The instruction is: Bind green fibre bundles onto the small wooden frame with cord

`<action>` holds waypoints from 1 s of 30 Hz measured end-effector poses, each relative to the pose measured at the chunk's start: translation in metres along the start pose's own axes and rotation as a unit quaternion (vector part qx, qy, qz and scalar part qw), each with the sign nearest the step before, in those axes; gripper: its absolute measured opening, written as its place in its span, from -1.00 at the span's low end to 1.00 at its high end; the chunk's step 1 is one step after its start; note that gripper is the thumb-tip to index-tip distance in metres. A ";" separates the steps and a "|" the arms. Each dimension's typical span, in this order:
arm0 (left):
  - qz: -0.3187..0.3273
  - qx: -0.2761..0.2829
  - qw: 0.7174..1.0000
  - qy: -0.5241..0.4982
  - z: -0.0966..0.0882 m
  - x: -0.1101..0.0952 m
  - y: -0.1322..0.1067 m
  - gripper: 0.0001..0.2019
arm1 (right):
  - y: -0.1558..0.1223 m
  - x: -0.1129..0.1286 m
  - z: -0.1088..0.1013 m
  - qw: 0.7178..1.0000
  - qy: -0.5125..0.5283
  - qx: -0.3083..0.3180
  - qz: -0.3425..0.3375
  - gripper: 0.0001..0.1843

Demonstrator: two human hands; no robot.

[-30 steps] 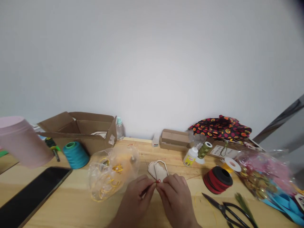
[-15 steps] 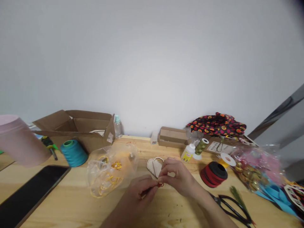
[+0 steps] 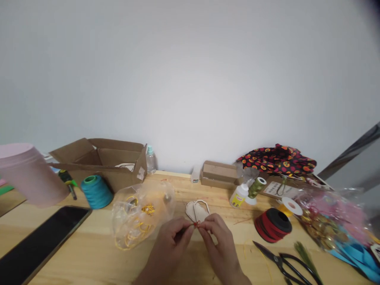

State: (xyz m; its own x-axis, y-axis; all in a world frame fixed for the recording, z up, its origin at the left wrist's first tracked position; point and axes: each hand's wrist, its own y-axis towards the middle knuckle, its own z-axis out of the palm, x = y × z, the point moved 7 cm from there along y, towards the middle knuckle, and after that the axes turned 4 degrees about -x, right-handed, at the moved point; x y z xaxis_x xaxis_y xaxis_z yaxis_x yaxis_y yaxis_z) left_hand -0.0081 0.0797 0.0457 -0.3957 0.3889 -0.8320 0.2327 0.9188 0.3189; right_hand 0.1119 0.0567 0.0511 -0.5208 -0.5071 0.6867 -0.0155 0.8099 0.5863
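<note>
A small knotted red cord [image 3: 196,224] is stretched between my two hands above the front middle of the table. My left hand [image 3: 171,246] pinches its left side between thumb and fingertips. On the other side, my right hand [image 3: 219,243] grips the cord with thumb and forefinger. Just beyond the fingertips lies a pale flat wooden cutout [image 3: 198,209] with a rounded outline and a thin cord across it. The ends of the red cord are hidden in my fingers.
Left stand a phone [image 3: 44,243], teal thread cone [image 3: 96,192], open cardboard box [image 3: 101,170] and plastic bag of yellow cord [image 3: 139,217]. Right are black scissors [image 3: 277,260], a red cord spool [image 3: 272,226], a glue bottle [image 3: 239,196] and a bag of gold pieces [image 3: 323,227].
My right hand has come down and turned, now level with the left and drawing the red cord sideways. The whole view has shifted slightly, uncovering the scissors' blades.
</note>
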 end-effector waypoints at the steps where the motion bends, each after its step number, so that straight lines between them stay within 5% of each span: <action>1: -0.006 -0.003 1.000 -0.009 0.000 0.001 0.000 -0.80 | 0.000 0.004 -0.001 1.000 -0.020 -0.007 -0.022 -0.87; 5: -0.015 -0.006 1.000 -0.021 0.003 0.002 -0.001 -0.80 | -0.001 0.023 -0.005 0.986 -0.106 -0.046 -0.116 -0.86; 9: 0.018 -0.015 0.999 0.027 0.003 -0.005 -0.002 -0.81 | -0.002 0.028 -0.005 0.979 -0.141 -0.052 -0.139 -0.81; 16: 0.102 0.033 0.989 0.102 0.006 -0.019 -0.002 -0.79 | 0.011 0.030 0.003 0.941 -0.239 0.129 -0.204 -0.77; 19: 0.114 0.055 0.987 0.095 0.005 -0.020 -0.003 -0.80 | 0.029 0.034 -0.002 0.948 -0.192 0.182 -0.179 -0.78; 22: 0.116 0.081 0.986 0.092 0.006 -0.020 -0.005 -0.79 | 0.043 0.028 -0.004 0.966 -0.088 0.229 -0.081 -0.83; 25: 0.121 0.104 0.983 0.090 0.008 -0.019 -0.008 -0.80 | 0.042 0.002 0.003 0.952 0.024 0.289 0.101 -0.90; 27: 0.132 0.099 0.982 0.093 0.008 -0.018 -0.010 -0.81 | 0.032 -0.018 0.010 0.912 0.114 0.312 0.241 -0.91; 30: 0.154 0.060 0.981 0.101 0.006 -0.017 -0.011 -0.83 | 0.012 -0.037 0.020 0.809 0.295 0.287 0.420 -0.92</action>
State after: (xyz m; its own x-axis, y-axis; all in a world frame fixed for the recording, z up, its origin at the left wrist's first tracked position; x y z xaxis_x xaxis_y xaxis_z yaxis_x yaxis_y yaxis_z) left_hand 0.0015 0.0626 0.0532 -0.4557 0.6636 -0.5932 0.4679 0.7455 0.4746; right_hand 0.1139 0.0910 0.0239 -0.0582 0.3772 0.9243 -0.3499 0.8594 -0.3728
